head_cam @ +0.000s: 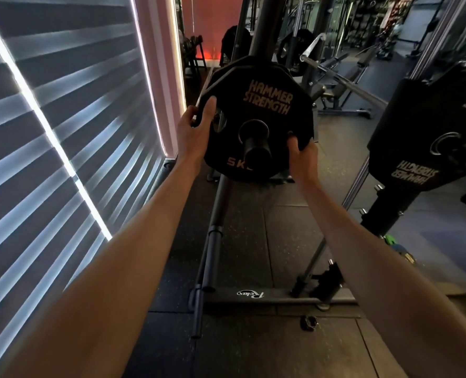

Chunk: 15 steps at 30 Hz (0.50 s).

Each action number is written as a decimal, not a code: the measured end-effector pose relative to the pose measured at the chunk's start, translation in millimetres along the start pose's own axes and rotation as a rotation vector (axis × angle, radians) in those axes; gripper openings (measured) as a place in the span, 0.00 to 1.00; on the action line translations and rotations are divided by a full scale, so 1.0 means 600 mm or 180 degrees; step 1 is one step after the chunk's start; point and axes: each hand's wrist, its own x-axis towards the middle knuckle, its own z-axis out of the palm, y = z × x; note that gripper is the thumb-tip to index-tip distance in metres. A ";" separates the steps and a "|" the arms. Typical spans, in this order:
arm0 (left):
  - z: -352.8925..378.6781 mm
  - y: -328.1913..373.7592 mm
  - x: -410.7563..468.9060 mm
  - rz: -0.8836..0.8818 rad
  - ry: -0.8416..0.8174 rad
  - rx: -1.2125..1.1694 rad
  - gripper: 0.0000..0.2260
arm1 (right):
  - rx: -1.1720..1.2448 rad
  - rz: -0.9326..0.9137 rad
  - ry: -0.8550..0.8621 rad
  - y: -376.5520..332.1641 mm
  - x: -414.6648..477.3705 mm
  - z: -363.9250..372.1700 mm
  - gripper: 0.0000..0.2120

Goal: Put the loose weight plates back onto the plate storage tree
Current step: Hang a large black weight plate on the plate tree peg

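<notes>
Where the rubber floor tiles [281, 356] lie nearest, a small barbell collar [309, 322] sits loose, just in front of the storage tree's base crossbar [275, 295], which is marked "Relax". A bare barbell [213, 241] lies on the floor along the left of the base, its end reaching past the crossbar. Farther on, 2 bare forearms reach forward. The left hand [196, 126] curls its fingers round the upper left edge of a black 5 kg Hammer Strength plate [264, 105], and the right hand [302, 156] grips the lower right edge. This plate sits on a storage peg [256, 151], which pokes through its centre hole toward the camera; another plate's rim shows just behind. The tree's upright post [270, 28] rises behind them. Striped window blinds [49, 132] close in the left side, and a mirror [428, 50] on the right reflects a plate. A bench [343, 99] stands beyond.
</notes>
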 end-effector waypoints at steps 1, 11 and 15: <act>0.001 0.001 -0.006 -0.0063 0.0021 0.0008 0.20 | 0.0024 0.0097 -0.0113 -0.002 -0.006 -0.001 0.17; 0.082 -0.159 -0.207 -0.1276 0.0575 -0.0167 0.15 | 0.0375 0.1512 0.0202 0.108 -0.253 -0.120 0.06; 0.182 -0.271 -0.376 -0.2076 -0.0792 0.0216 0.11 | -0.0078 0.2383 0.0123 0.208 -0.375 -0.196 0.05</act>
